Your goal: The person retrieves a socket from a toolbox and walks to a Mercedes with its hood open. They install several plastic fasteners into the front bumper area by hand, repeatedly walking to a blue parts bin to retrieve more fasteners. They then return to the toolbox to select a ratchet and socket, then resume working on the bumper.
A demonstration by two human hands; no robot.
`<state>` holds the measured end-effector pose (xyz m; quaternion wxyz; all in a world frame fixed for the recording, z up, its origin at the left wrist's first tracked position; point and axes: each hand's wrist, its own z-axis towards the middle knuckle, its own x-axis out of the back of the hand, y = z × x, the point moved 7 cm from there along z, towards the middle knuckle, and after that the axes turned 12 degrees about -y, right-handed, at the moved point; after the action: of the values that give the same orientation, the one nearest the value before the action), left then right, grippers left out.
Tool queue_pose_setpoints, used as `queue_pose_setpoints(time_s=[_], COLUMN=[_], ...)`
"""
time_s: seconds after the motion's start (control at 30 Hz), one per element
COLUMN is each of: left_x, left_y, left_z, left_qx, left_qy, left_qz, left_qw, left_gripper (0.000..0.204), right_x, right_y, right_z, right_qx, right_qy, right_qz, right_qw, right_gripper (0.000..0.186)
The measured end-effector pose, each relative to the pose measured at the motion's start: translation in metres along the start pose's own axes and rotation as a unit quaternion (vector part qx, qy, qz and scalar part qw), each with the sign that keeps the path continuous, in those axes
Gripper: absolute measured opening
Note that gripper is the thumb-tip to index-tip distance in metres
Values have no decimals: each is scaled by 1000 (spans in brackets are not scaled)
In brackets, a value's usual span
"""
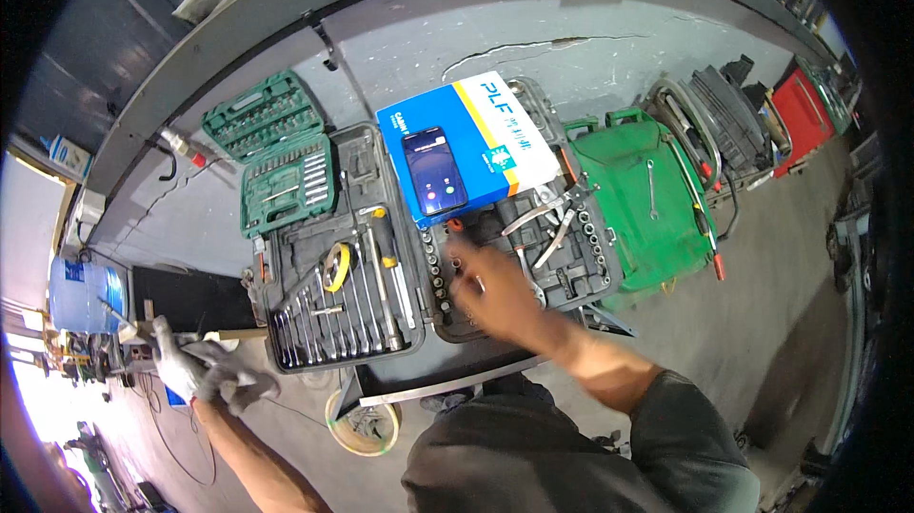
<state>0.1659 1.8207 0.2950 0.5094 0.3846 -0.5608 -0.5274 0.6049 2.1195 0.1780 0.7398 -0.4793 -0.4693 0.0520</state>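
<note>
My left hand [195, 368], in a grey work glove, is out at the left, away from the tool cases. Its fingers are closed round a slim metal rod-shaped tool [116, 313] that points up and left; its exact kind is unclear. Bare and blurred, my right hand [495, 294] is over the socket side of the open black tool case [412, 323], close to the small sockets [436, 283]. Its fingertips are smeared, and whether they hold anything does not show. Combination wrenches [328, 318] and a yellow tape roll [336, 266] lie in the case's left half.
A blue-and-white box [524, 137] with a phone [435, 170] on it covers the case's back. Left stands a green socket set [286, 185]; right, a green case [633, 199] bearing a wrench [652, 187]. Pliers [552, 237] lie on the sockets. A bucket [367, 429] is below.
</note>
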Motion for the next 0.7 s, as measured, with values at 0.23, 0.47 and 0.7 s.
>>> queue_pose_setpoints(time_s=[0.23,0.47,0.7], left_x=[-44,-54,-65], left_y=[-63,-27,-30], left_z=[-47,-78,-94], left_qx=[123,109,127], left_qy=[-57,-70,-71], left_qz=[-233,-290,-308], left_qw=[963,948,940], left_gripper=[30,29,27], right_x=[59,60,66], right_y=[34,52,80], right_z=[67,113,168], right_qx=[45,7,67], right_qy=[19,-89,-40], right_qz=[-236,-73,-132], right_qw=[970,993,988], right_gripper=[78,69,53])
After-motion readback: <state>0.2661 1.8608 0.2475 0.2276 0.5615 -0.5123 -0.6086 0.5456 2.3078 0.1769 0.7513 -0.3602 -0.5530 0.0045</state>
